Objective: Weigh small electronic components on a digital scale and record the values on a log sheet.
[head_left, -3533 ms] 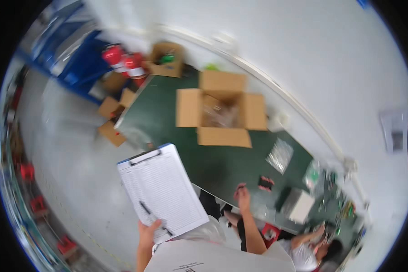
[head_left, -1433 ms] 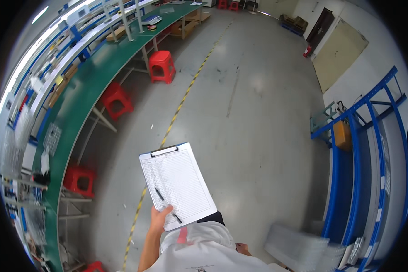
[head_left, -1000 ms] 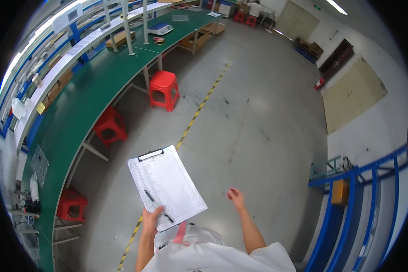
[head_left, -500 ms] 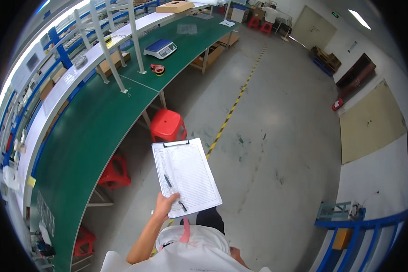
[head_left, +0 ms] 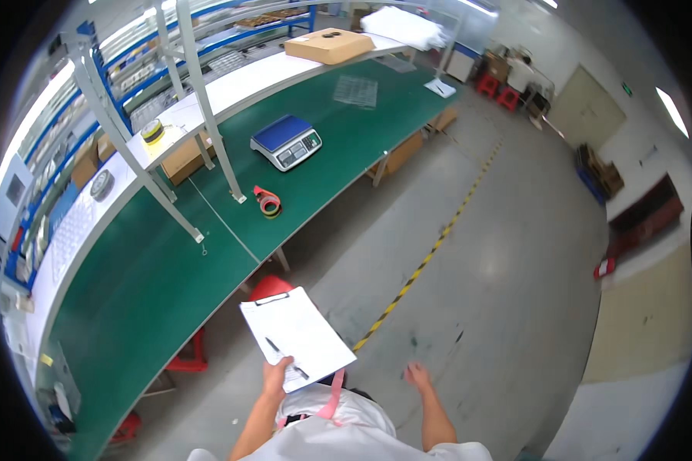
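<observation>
My left hand (head_left: pixel 275 378) grips the lower left edge of a clipboard (head_left: pixel 315 334), thumb on top. White sheets lie under its black clip, and a dark-ended pen (head_left: pixel 273 345) lies slantwise on them, partly under my thumb. The print on the paper is too pale to make out. Off to the right, over the floor, my right hand (head_left: pixel 417 375) hangs with nothing visible in it, its fingers loosely apart. Left of the clipboard runs a long green-topped workbench (head_left: pixel 154 261). On it stand a blue and white weighing scale (head_left: pixel 286 144) and a red tape dispenser (head_left: pixel 268 203).
Behind the clipboard a red stool (head_left: pixel 269 287) stands at the bench edge. A raised white shelf (head_left: pixel 246 83) on posts carries a cardboard box (head_left: pixel 328 48). Yellow-black tape (head_left: pixel 427 265) marks the grey floor. Far off, a person (head_left: pixel 521 75) is near red stools (head_left: pixel 507 97).
My view has shifted forward and left along the bench, so the scale and tape dispenser look nearer. The clipboard sits lower in view. My right hand has swung forward from beside my body.
</observation>
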`<state>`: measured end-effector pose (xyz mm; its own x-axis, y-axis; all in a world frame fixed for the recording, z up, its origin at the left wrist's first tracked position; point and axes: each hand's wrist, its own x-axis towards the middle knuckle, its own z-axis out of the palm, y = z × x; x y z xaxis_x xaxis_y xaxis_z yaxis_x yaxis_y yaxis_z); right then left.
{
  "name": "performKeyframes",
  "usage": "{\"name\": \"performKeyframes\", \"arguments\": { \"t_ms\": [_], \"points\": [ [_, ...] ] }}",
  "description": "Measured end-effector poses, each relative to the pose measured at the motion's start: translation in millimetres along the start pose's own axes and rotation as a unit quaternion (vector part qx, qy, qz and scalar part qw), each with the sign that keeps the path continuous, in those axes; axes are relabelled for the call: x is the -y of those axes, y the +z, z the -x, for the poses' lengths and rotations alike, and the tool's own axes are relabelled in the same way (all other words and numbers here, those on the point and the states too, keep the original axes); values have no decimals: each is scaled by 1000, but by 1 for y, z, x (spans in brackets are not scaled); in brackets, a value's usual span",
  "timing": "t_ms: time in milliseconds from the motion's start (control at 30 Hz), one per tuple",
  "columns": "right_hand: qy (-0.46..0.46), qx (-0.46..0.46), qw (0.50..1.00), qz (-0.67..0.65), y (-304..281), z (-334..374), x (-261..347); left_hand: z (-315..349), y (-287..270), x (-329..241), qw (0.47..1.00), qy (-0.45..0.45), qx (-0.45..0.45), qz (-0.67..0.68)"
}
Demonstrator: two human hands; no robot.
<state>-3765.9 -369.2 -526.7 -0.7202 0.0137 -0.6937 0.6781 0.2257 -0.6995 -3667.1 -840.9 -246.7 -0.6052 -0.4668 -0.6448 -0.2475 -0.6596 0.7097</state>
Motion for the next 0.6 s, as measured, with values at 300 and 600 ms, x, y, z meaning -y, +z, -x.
{"name": "performKeyframes", "arguments": {
  "t_ms": [300, 600],
  "points": [
    [-155, 62, 986, -26, 97, -245, 427, -261, 123, -58, 980, 50, -119, 152],
    [-84, 279, 945, 148, 201, -388, 536, -282, 234, -169, 935, 95, -287, 182]
  ]
}}
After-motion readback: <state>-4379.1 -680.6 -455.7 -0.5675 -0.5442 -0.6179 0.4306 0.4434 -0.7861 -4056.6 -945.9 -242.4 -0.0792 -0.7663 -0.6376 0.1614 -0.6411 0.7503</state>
